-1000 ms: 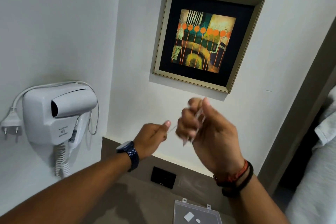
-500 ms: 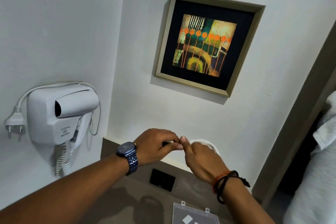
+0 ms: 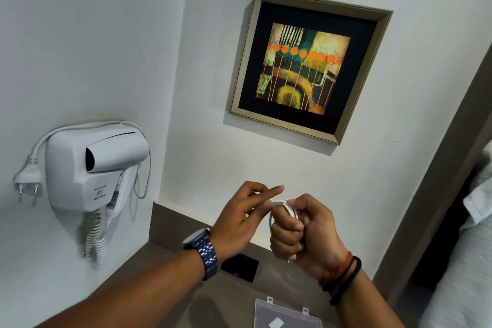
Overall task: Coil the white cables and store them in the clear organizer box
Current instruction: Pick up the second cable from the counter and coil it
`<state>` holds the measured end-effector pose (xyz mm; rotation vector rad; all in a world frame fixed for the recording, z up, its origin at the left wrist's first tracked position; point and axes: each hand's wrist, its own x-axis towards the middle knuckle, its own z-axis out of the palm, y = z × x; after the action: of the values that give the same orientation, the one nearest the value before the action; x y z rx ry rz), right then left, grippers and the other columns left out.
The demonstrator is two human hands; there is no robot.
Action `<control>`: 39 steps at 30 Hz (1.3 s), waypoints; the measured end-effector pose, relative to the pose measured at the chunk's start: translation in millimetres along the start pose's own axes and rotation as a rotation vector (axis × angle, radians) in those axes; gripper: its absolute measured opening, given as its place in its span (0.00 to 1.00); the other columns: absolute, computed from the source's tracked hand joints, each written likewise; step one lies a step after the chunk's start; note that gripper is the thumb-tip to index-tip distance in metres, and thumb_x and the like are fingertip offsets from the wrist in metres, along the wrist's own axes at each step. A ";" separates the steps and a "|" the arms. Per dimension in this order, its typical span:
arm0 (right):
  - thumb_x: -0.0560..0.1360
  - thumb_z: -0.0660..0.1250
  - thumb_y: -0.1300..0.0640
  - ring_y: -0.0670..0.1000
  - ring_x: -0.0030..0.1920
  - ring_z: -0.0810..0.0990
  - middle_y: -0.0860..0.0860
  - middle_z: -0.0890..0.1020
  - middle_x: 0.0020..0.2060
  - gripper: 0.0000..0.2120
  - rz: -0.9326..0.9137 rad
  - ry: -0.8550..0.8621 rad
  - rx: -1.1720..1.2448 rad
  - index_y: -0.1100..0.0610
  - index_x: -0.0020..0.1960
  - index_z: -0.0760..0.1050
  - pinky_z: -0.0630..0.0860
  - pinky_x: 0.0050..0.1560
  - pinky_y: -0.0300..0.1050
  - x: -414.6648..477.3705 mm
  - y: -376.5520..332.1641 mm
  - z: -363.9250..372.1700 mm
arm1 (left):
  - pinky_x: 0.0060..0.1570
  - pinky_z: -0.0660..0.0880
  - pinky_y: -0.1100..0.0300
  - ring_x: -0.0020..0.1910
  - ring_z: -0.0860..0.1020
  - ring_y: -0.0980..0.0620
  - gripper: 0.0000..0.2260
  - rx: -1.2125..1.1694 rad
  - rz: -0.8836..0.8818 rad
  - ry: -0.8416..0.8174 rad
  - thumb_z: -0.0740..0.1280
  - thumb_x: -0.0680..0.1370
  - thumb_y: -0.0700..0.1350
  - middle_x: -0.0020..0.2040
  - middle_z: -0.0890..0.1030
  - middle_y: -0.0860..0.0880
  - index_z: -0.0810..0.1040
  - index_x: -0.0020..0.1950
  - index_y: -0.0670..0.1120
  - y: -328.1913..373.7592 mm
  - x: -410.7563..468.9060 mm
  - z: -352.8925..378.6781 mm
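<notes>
A white cable (image 3: 289,209) is bundled in loops inside my right hand (image 3: 303,231), which is closed in a fist around it at chest height. My left hand (image 3: 243,217) pinches the free end of the same cable just left of the fist, forefinger stretched out. Most of the coil is hidden inside the fist. The clear organizer box (image 3: 286,313) lies on the brown counter at the bottom edge, below my right wrist, with a small white piece inside it.
A white wall-mounted hair dryer (image 3: 95,168) with a coiled cord and a dangling plug (image 3: 26,180) hangs at the left. A framed picture (image 3: 306,66) is on the wall ahead. A black socket plate (image 3: 240,267) sits in the counter. White bedding (image 3: 474,261) lies at the right.
My right hand dropped from the raised, blurred position and closed into a fist around the cable loops. My left hand stayed close, holding the cable's end. The view tilted slightly.
</notes>
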<state>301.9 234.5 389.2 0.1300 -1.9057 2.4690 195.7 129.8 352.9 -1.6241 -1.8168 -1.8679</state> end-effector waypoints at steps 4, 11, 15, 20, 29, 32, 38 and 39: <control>0.70 0.51 0.52 0.47 0.19 0.53 0.48 0.56 0.18 0.15 -0.022 -0.061 0.123 0.54 0.25 0.59 0.55 0.22 0.39 -1.2 -0.1 -1.5 | 0.46 0.76 0.64 0.45 0.78 0.59 0.13 -0.164 -0.104 0.084 0.64 0.75 0.49 0.47 0.81 0.53 0.78 0.58 0.55 8.0 3.7 6.6; 0.71 0.50 0.53 0.48 0.19 0.52 0.48 0.57 0.18 0.15 -0.045 -0.102 0.218 0.54 0.26 0.57 0.53 0.22 0.39 -5.9 2.2 -6.6 | 0.48 0.78 0.65 0.50 0.82 0.58 0.12 -0.351 -0.202 0.014 0.64 0.77 0.39 0.51 0.84 0.55 0.80 0.54 0.54 10.0 -1.6 11.6; 0.72 0.49 0.53 0.48 0.19 0.53 0.48 0.57 0.18 0.16 -0.052 -0.128 0.232 0.54 0.26 0.57 0.53 0.22 0.38 -6.0 3.8 -8.3 | 0.53 0.72 0.71 0.58 0.77 0.62 0.14 -0.326 -0.197 -0.168 0.62 0.79 0.40 0.55 0.81 0.59 0.76 0.61 0.55 11.9 -5.3 9.1; 0.72 0.51 0.53 0.48 0.19 0.54 0.49 0.57 0.18 0.16 -0.062 -0.142 0.246 0.55 0.26 0.58 0.55 0.22 0.40 -5.2 5.4 -11.6 | 0.53 0.74 0.68 0.54 0.79 0.60 0.16 -0.242 -0.190 -0.165 0.64 0.78 0.39 0.52 0.83 0.61 0.79 0.56 0.60 8.9 -3.4 6.1; 0.75 0.59 0.52 0.49 0.22 0.60 0.48 0.60 0.20 0.16 -0.141 0.356 -0.022 0.58 0.31 0.71 0.67 0.32 0.46 -3.4 13.0 -14.6 | 0.45 0.77 0.64 0.40 0.80 0.58 0.11 -0.105 -0.248 -0.013 0.63 0.78 0.42 0.37 0.83 0.57 0.81 0.46 0.57 -8.9 -0.1 8.9; 0.78 0.59 0.50 0.49 0.24 0.60 0.49 0.60 0.22 0.19 -0.230 0.571 -0.168 0.60 0.34 0.75 0.68 0.32 0.46 -2.5 20.8 -15.3 | 0.43 0.76 0.67 0.37 0.80 0.61 0.11 -0.113 -0.292 0.001 0.63 0.78 0.41 0.34 0.81 0.58 0.81 0.48 0.56 -11.2 -0.4 9.0; 0.77 0.59 0.47 0.51 0.27 0.57 0.48 0.60 0.22 0.20 -0.278 0.643 -0.269 0.59 0.35 0.75 0.64 0.32 0.46 0.0 29.0 -14.8 | 0.46 0.77 0.66 0.41 0.81 0.59 0.10 -0.180 -0.331 -0.034 0.65 0.77 0.42 0.44 0.85 0.55 0.82 0.53 0.55 -11.9 -3.5 13.1; 0.78 0.58 0.47 0.51 0.27 0.58 0.48 0.60 0.22 0.20 -0.275 0.646 -0.266 0.59 0.35 0.76 0.64 0.32 0.46 -0.6 29.4 -15.7 | 0.45 0.77 0.67 0.41 0.81 0.60 0.10 -0.162 -0.316 -0.040 0.67 0.76 0.43 0.44 0.85 0.57 0.82 0.53 0.56 -12.4 -3.7 13.1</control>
<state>299.7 242.2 356.8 -0.3434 -1.7458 1.7621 196.9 141.3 338.5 -1.5011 -2.0935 -2.1759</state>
